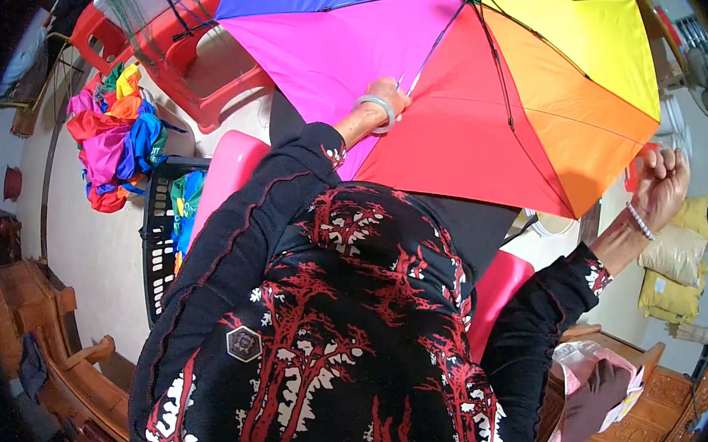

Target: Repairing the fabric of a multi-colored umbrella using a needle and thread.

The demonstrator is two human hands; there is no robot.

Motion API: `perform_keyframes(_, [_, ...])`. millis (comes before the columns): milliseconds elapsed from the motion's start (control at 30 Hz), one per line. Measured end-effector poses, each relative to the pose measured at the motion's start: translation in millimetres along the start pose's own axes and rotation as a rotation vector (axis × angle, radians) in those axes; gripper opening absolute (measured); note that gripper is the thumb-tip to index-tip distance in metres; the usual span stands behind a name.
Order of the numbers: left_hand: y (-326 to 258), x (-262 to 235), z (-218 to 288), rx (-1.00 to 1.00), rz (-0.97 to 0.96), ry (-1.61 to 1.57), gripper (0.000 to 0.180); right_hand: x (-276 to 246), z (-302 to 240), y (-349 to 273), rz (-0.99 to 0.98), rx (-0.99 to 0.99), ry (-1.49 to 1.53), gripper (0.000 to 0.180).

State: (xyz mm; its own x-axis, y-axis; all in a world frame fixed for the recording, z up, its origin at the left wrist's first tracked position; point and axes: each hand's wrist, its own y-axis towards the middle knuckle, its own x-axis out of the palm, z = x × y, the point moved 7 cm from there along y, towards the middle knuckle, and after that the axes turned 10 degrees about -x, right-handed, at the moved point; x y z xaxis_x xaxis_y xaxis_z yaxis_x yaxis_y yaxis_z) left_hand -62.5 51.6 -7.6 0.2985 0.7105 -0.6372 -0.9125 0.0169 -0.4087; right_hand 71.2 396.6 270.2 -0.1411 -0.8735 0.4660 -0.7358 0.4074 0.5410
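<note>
**Umbrella opened wide, both hands on it**

Umbrella [465, 80], rainbow-panelled and fully spread, fills the frame from 11 o'clock round to 2 o'clock, its underside facing the camera with dark ribs fanning out from the hub at 12 o'clock. Magenta, red, orange, yellow and blue panels all look taut, so the opening appears done; whether anything on it is left to check or fasten, the view does not tell.

Below it, the person's torso in a black top printed with red and white trees takes up the centre down to 6 o'clock, seated on a pink chair [229, 170].

At 9 o'clock a heap of bright folded fabric [111, 139] in the same rainbow colours rests over a black crate [155, 263], seemingly more canopies not yet handled. Red plastic stools [208, 68] stand at 11 o'clock. Carved wooden furniture [38, 321] curves along 7 o'clock and again at 4 o'clock, with yellow sacks [679, 263] at 3 o'clock.

The left hand [384, 99], a pale bangle on its wrist, is closed around a rib near the middle of the canopy, just above centre. The right hand [663, 183], wearing a beaded bracelet, is clenched at the orange panel's edge at 2 o'clock, gripping a small red piece [636, 173] there.
</note>
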Motion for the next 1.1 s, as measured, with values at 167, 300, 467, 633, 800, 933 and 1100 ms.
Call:
perform_keyframes(167, [7.9, -0.9, -4.4, 0.056, 0.060, 0.081, 0.019, 20.8, -1.1, -16.5, 0.157, -0.056, -0.199, 0.023])
perform_keyframes(300, [19.4, 8.5, -6.2, 0.159, 0.038, 0.179, 0.021, 16.1, -1.5, -17.0, 0.189, -0.063, -0.219, 0.023])
perform_keyframes(467, [36.5, 11.6, -17.1, 0.134, 0.130, 0.100, 0.021, -3.7, -3.5, -12.8, 0.200, -0.074, -0.195, 0.022])
perform_keyframes(633, [31.8, 4.4, -13.1, 0.174, 0.175, 0.120, 0.021, -7.5, -15.5, -10.1, 0.136, -0.093, -0.194, 0.018])
perform_keyframes(800, [15.2, -6.2, -9.2, 0.187, 0.205, 0.118, 0.022, 12.1, -20.6, -19.5, 0.177, -0.207, -0.335, 0.012])
perform_keyframes(933, [-4.1, -13.6, -11.4, 0.247, 0.330, 0.171, 0.022, 11.5, -17.5, -23.1, 0.185, -0.256, -0.500, 0.007])
perform_keyframes(1100, [0.8, -13.4, -9.2, 0.270, 0.312, 0.163, 0.022, 4.9, -21.2, -21.4, 0.199, -0.267, -0.418, 0.007])
